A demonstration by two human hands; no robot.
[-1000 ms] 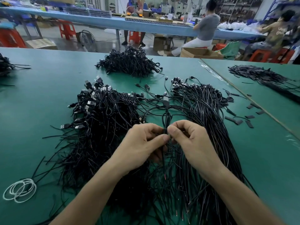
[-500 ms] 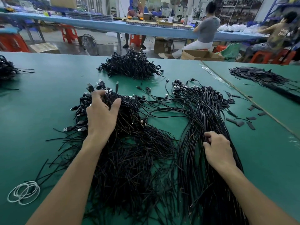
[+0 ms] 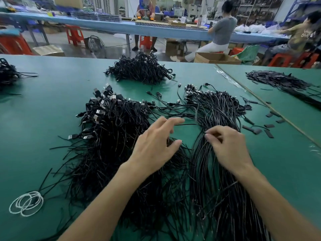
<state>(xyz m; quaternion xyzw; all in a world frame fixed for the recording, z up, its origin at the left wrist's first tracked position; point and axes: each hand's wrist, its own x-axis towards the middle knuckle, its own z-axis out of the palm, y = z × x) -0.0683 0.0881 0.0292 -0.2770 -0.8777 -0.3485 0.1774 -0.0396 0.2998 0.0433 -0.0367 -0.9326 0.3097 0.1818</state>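
"Right below the camera, how did the worker's hands stand?"

"The right hand (image 3: pixel 227 146) had its fingers curled down. Their tips were pinched on the top strands of the straight bundle (image 3: pixel 217 180). The left hand (image 3: pixel 156 145), at nine o'clock from it, hovered wide and blurred, with fingers spread and thumb out, and it held nothing."

"Which step was that?"

"It looked like picking one cable out of the bundle. A thin strand ran level between the two hands, so the left seemed set to take it."

"What did the next move call for?"

"Probably a clean lift of that single strand without dragging its neighbours. Then the left hand would need to close on it further along."

"And the arms?"

"Both bare forearms came up from six o'clock and converged, with the palms turned down."

"Where did the cables lie?"

"The bundle ran under the right hand from six o'clock toward one o'clock, and its plug ends fanned out at the far end. At ten o'clock from the left hand lay the tangled heap (image 3: pixel 111 145), with USB plugs (image 3: pixel 98 111) poking out along its far side."

"And further out?"

"A far heap (image 3: pixel 139 70) sat at twelve o'clock. Black tabs (image 3: pixel 268 133) were scattered at three. White loops (image 3: pixel 26 203) lay at eight, all on the green table (image 3: pixel 34 136)."
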